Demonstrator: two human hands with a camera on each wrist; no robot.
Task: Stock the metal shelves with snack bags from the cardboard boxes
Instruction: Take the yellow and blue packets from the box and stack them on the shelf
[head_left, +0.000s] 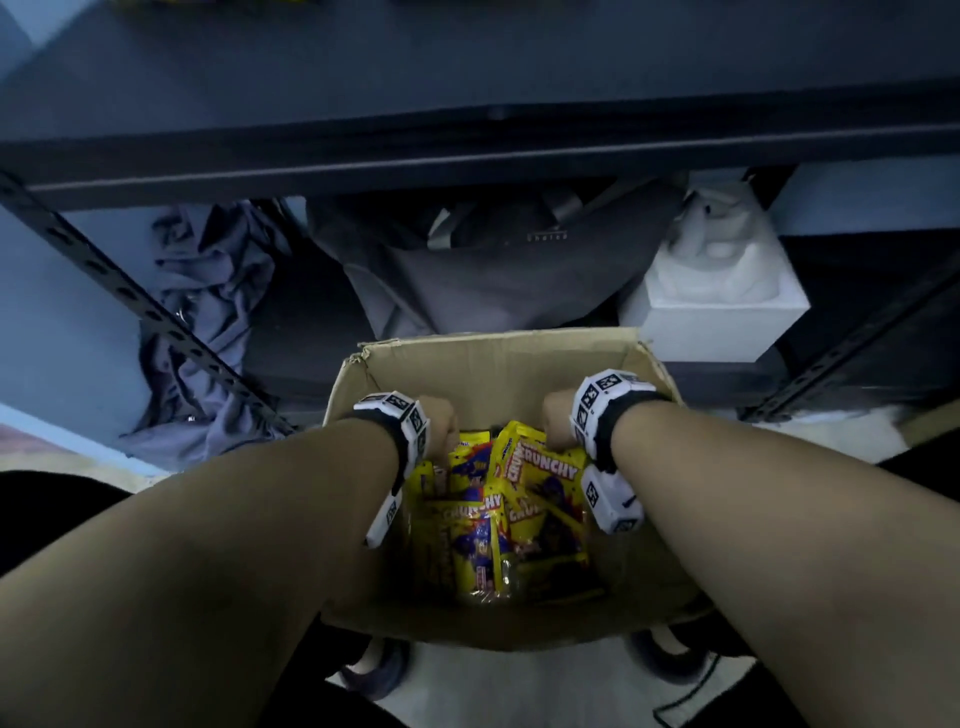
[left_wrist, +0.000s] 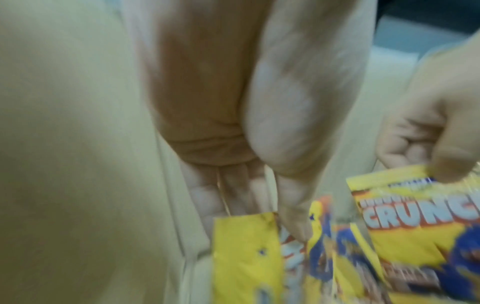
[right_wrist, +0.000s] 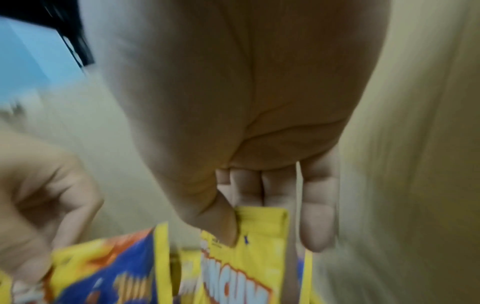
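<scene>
An open cardboard box (head_left: 498, 358) stands on the floor below me, holding several yellow "Crunchy" snack bags (head_left: 478, 540). My left hand (head_left: 441, 428) pinches the top edge of one yellow bag (left_wrist: 246, 246) between thumb and fingers (left_wrist: 259, 218). My right hand (head_left: 558, 423) pinches the top of another bag (head_left: 540, 462) the same way, thumb pressed on its yellow seal (right_wrist: 259, 226). Both hands are inside the box near its far wall, a short way apart. The dark metal shelf (head_left: 467, 156) runs across just beyond the box.
Under the shelf lie a crumpled grey cloth (head_left: 208, 312), a dark tote bag (head_left: 467, 270) and a white box (head_left: 717, 306). A slotted shelf upright (head_left: 130, 296) slants at left. My shoes (head_left: 379, 670) show at the box's near side.
</scene>
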